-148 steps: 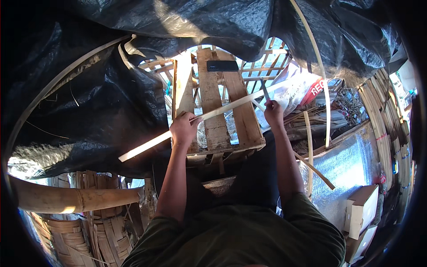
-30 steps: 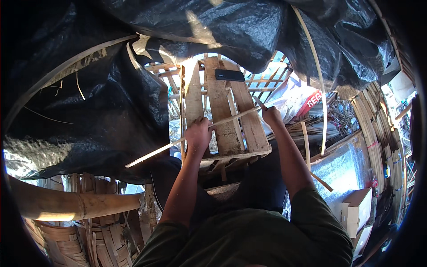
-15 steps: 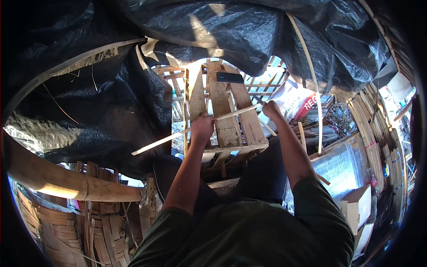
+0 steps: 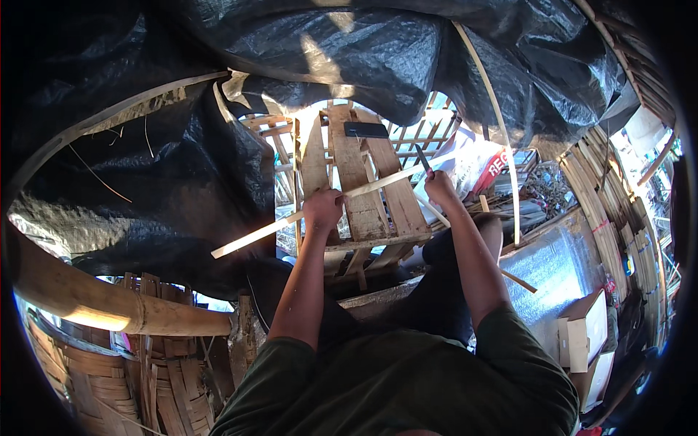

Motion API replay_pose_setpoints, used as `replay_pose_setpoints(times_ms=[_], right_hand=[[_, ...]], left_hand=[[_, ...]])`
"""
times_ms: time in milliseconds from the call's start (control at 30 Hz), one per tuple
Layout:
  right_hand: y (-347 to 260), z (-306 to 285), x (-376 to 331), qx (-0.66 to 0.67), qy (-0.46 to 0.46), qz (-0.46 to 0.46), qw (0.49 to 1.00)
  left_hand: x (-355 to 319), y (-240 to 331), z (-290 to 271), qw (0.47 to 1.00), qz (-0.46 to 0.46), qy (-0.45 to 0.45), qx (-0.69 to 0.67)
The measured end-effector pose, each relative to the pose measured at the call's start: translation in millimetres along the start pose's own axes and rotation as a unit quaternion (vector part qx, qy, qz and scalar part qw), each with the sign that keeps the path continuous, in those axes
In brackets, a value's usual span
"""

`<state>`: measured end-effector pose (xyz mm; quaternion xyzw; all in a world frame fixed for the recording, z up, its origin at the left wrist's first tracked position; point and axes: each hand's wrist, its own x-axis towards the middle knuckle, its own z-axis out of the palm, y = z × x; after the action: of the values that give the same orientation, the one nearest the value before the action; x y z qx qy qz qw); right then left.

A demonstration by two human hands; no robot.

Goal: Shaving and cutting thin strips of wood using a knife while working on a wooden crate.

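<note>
A long pale bamboo strip [image 4: 254, 237] slants across in front of me, its near end low on the left and its far part toward my right hand. My left hand [image 4: 323, 208] is closed around the strip near its middle, above the slatted wooden bench [image 4: 354, 163]. In my right hand [image 4: 440, 187] is a knife [image 4: 422, 158], its dark blade pointing up and away. The blade lies across the strip's far part; whether it touches the strip is hard to tell. A dark phone [image 4: 366, 130] rests on the far end of the bench.
Black plastic sheeting [image 4: 349, 51] hangs ahead and on the left. A thick bamboo pole [image 4: 167, 317] juts in at the left, above woven bamboo [image 4: 102, 370]. At right are a white and red sack [image 4: 476, 161], a thin upright strip [image 4: 502, 120], silvery sheeting [image 4: 545, 272] and cardboard boxes [image 4: 582, 330].
The knife blade now stands more upright and shows more clearly beside the strip. My right hand sits slightly lower, and the strip shows a broader face. The whole view has shifted a little.
</note>
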<state>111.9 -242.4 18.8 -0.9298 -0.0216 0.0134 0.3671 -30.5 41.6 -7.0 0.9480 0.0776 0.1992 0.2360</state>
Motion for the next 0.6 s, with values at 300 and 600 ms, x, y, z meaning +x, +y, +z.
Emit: replay_pose_setpoints(times_ms=[300,600], right_hand=[[3.0,9.2,42.1,-0.023,-0.012,0.0,1.0],[21.5,28.6,51.3,-0.065,-0.112,0.023,0.991]], left_hand=[[3.5,4.5,0.1,1.0,-0.025,-0.006,0.016],[4.8,1.9,5.2,0.999,0.018,0.035,0.035]])
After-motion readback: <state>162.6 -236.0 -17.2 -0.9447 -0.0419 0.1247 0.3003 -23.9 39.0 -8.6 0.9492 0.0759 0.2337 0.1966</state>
